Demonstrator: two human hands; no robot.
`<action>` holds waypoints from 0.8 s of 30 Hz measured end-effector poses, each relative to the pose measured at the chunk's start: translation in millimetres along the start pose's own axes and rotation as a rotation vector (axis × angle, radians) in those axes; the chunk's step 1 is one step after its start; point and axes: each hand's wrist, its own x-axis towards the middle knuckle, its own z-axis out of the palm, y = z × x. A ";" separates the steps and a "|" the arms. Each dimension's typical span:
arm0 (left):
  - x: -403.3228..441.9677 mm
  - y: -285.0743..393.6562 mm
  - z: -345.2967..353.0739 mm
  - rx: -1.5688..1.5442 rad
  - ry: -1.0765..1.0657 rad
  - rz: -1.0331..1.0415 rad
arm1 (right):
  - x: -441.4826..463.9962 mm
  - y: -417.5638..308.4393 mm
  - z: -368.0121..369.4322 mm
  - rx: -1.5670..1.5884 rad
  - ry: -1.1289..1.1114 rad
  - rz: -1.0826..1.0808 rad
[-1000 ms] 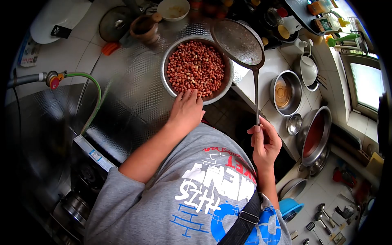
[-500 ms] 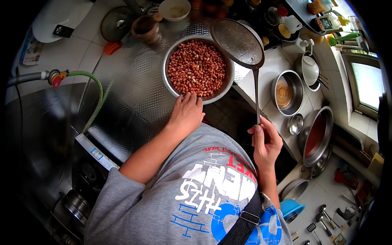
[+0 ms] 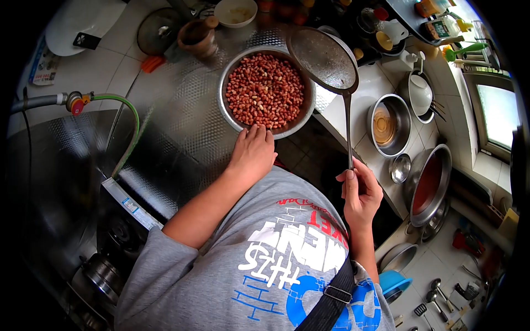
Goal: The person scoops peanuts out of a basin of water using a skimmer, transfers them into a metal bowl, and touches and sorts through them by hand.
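Note:
A round metal bowl (image 3: 226,113) filled with red-skinned peanuts (image 3: 266,88) stands on the patterned metal worktop. My left hand (image 3: 254,149) grips the near rim of this bowl, its fingertips bent over the edge beside the peanuts; the thumb is mostly hidden. In my right hand (image 3: 361,190) is the end of the long handle of a skimmer (image 3: 323,59), closed between thumb and fingers. The skimmer's wide round head is raised and overlaps the bowl's right rim in view. Its mesh holds no peanuts that I can see.
On the right counter stand a metal basin (image 3: 406,129), a small metal ladle bowl (image 3: 399,168) and a large basin with reddish contents (image 3: 430,185). A wooden mortar (image 3: 197,37) and a white bowl (image 3: 236,12) are at the back. A green gas hose (image 3: 134,118) runs at left.
Almost nothing differs. The view has shifted very slightly, and both hands keep the same hold on the bowl and the skimmer.

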 end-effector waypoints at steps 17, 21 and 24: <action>-3.0 51.6 5.5 -0.058 0.147 0.124 | -14.5 19.5 -39.2 0.073 0.026 -0.001; -2.9 71.2 8.9 -0.048 0.077 0.124 | -22.8 28.4 -56.2 0.109 0.056 0.011; -1.2 87.9 12.0 -0.053 0.048 0.132 | -29.3 38.4 -72.4 0.127 0.075 0.020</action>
